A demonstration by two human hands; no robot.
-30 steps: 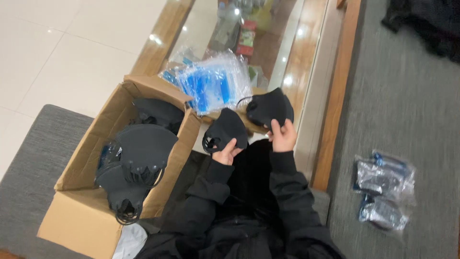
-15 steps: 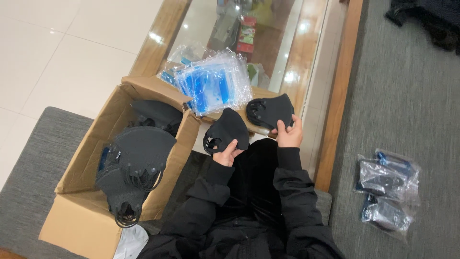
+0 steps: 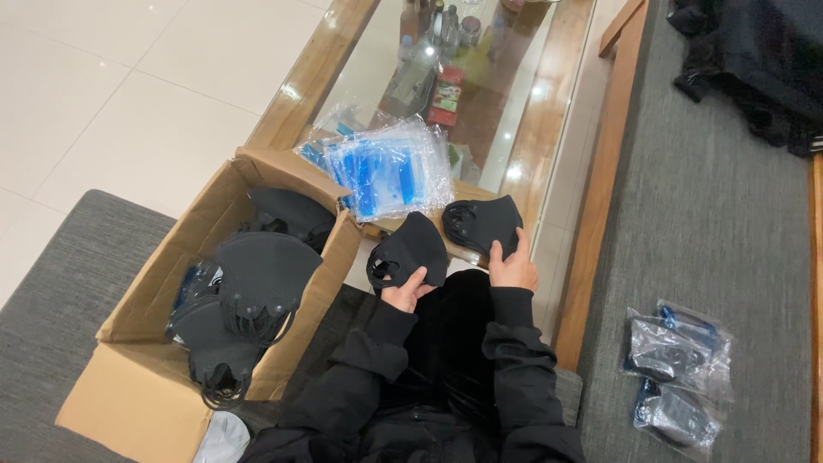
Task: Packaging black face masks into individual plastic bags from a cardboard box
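The left hand [image 3: 405, 290] pinches a black face mask [image 3: 410, 253] by its lower edge, holding it up just beside the open cardboard box [image 3: 146, 377] stacked with more black masks [image 3: 257, 279]. The right hand [image 3: 513, 267] grips a second black mask [image 3: 482, 225] over the edge of the glass-topped table [image 3: 549, 111], near a pile of clear blue-printed bags [image 3: 386, 171]; two packed bags [image 3: 677, 377] lie on the grey couch well apart
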